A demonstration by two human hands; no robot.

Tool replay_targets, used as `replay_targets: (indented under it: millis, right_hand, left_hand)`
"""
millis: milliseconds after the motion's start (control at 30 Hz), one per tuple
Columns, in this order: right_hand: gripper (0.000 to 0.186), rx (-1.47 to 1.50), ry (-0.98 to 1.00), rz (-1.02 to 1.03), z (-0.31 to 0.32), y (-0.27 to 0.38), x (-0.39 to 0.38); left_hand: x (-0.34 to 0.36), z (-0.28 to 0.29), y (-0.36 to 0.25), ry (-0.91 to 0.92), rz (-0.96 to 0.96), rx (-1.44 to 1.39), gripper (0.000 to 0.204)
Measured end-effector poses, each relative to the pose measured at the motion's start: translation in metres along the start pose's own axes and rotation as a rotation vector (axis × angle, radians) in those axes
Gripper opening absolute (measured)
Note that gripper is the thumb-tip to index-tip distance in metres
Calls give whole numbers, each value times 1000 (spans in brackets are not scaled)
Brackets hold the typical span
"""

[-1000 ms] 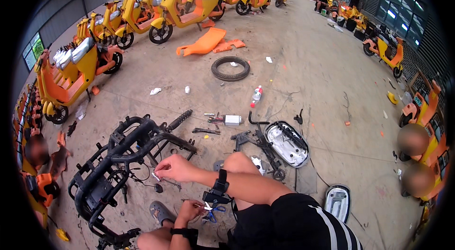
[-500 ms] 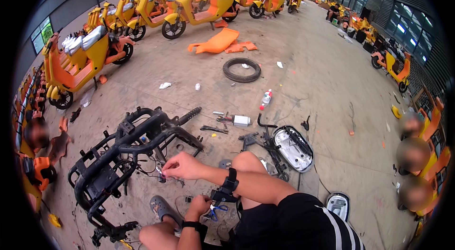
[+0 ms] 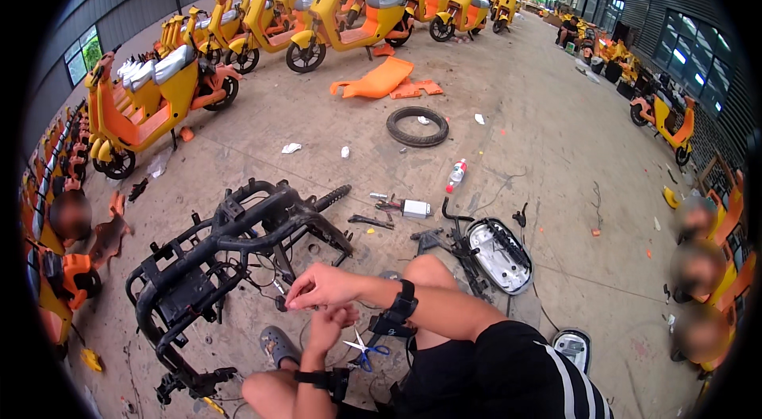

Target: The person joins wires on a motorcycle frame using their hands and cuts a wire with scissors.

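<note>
My right hand reaches left across my knee, thumb and fingertips pinched at a small silver-and-black part on thin wiring beside the black scooter frame. Just below it is my left hand, fingers curled; whatever lies in them is too small to make out. Blue-handled scissors rest below the left hand, apart from its fingers. The frame lies on the floor with cables hanging inside it.
Loose parts lie ahead: a silver controller box, a seat base, a bottle, a tire and an orange panel. Yellow scooters line the back and both sides. A seated person is far right.
My left hand has released the scissors and risen toward the right hand. My right hand has moved right and slightly down in view, and the whole scene has shifted as my head moved.
</note>
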State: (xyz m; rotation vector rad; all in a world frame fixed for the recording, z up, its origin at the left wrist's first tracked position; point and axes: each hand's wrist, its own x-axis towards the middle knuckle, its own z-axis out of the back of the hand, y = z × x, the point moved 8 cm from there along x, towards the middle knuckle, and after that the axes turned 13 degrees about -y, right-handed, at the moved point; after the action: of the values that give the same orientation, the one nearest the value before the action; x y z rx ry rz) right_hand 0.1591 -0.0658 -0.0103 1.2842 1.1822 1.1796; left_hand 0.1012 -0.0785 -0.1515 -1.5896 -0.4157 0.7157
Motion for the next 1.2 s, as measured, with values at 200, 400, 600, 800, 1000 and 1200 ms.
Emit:
replay_targets:
  millis: [200, 400, 600, 800, 1000, 1200]
  right_hand:
    - [23, 35, -4, -68, 10, -7, -4]
    - [21, -44, -33, -150, 19, -15, 1]
    - [22, -87, -34, -92, 17, -8, -1]
    - [27, 65, 1, -236, -1, -18, -4]
    - [25, -59, 42, -181, 0, -19, -3]
    - [31, -64, -80, -33, 7, -14, -2]
  left_hand:
    - [-25, 44, -103, -285, 32, -578, 45]
    - [-42, 66, -95, -301, -80, -100, 26]
    - [-46, 92, -101, -536, -115, -234, 19]
    - [-42, 93, -104, -565, -172, -563, 11]
    - [-46, 118, -110, -734, -275, -509, 14]
    - [-57, 117, -128, -809, -269, -377, 17]
